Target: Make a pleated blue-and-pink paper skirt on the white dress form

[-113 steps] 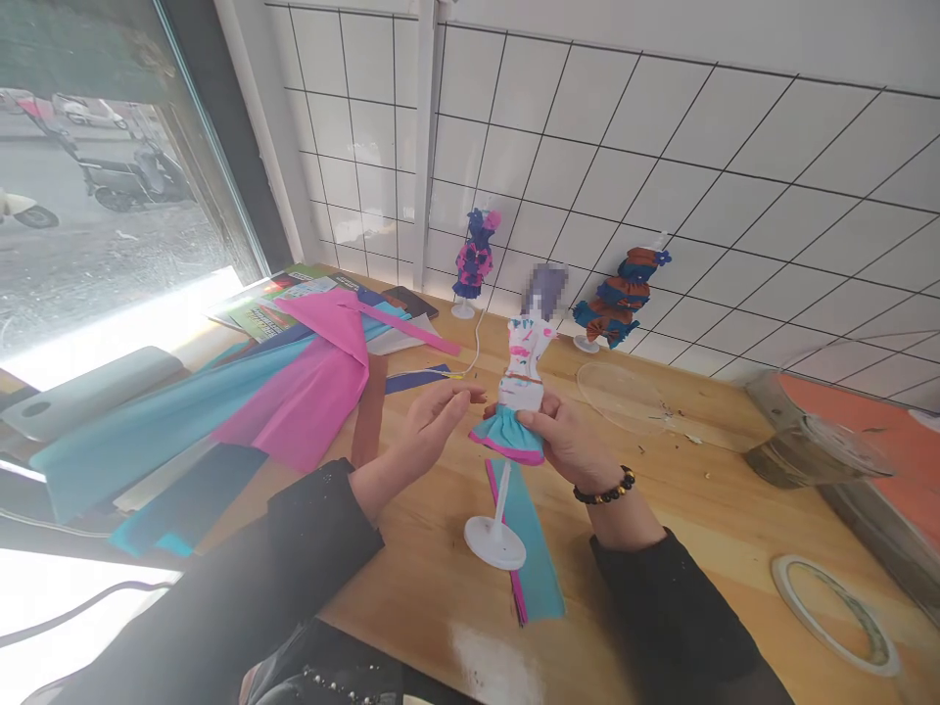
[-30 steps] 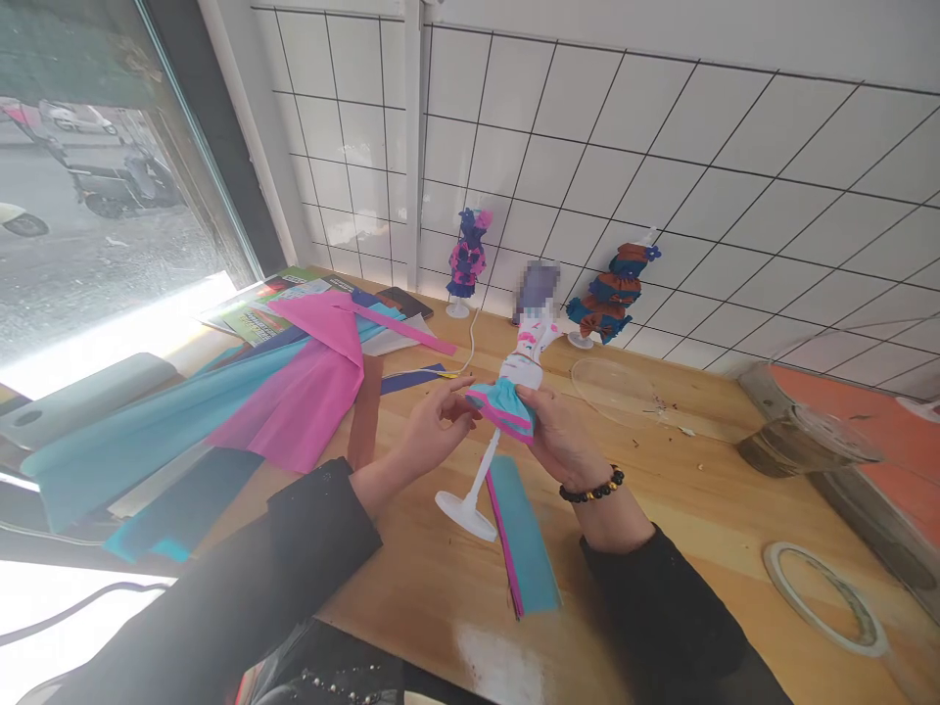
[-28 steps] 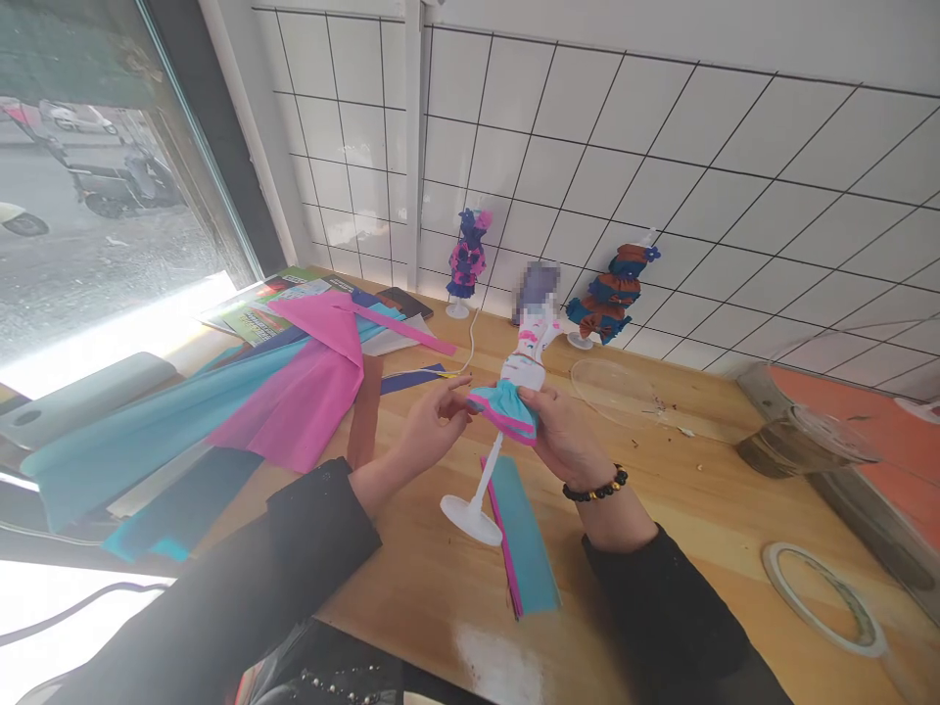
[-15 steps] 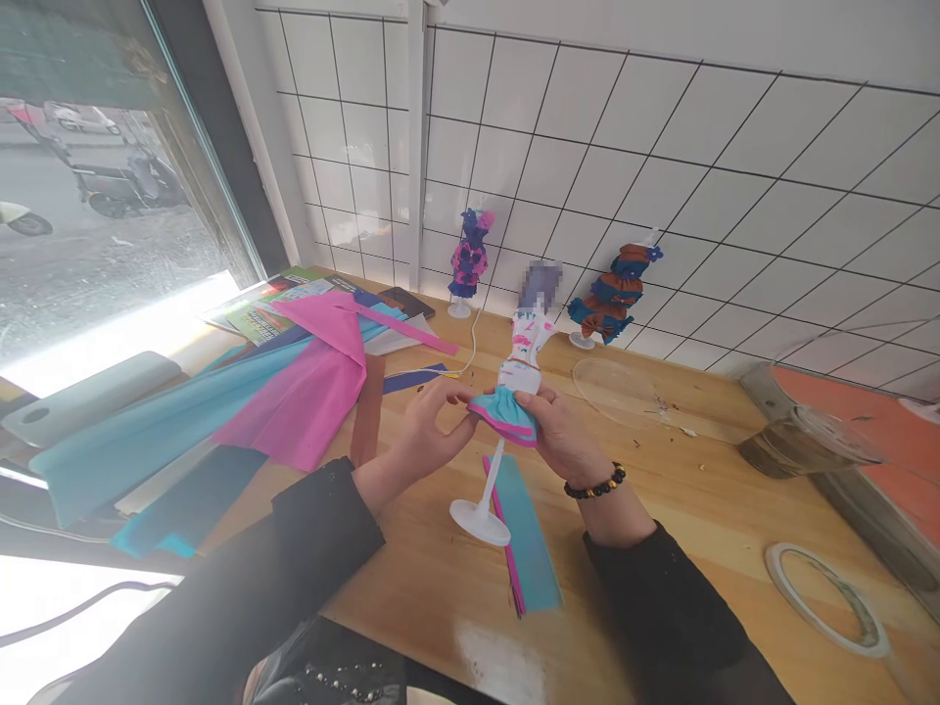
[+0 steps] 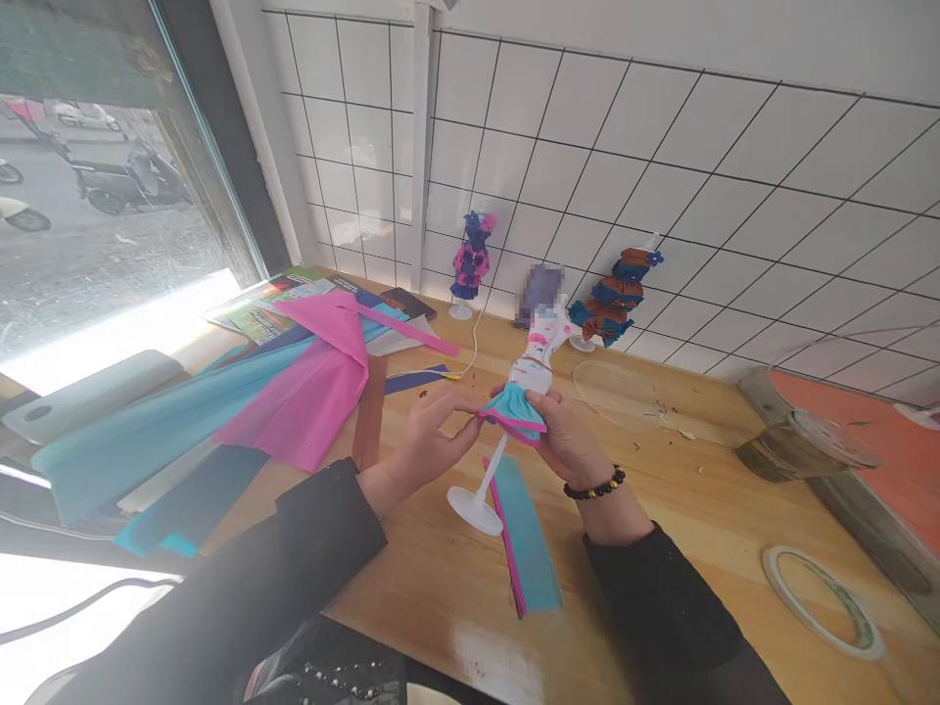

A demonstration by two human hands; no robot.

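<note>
A small white mannequin [image 5: 530,372] with pink and blue patches on its upper body leans over the table, its round base [image 5: 476,511] toward me. Around its lower part sits a gathered turquoise skirt [image 5: 510,403] with a pink hem. My left hand [image 5: 433,439] is closed in a pinch on the skirt's left hem corner. From the right side, my right hand [image 5: 569,439] grips the mannequin and the skirt, with its thumb on the gathered fabric; its other fingers are partly hidden behind. Below lies a flat turquoise strip with a pink edge [image 5: 533,543].
Pink sheets [image 5: 308,401] and blue sheets [image 5: 147,421] are piled at left. Two dressed mannequins, one purple and pink [image 5: 471,259], one blue and brown [image 5: 613,299], stand by the tiled wall. A tape roll [image 5: 859,627] and a lidded cup [image 5: 800,450] are at right.
The mannequin has tilted further, its top shifting right and its base slightly up and left. My left hand has moved a little right along with the skirt hem.
</note>
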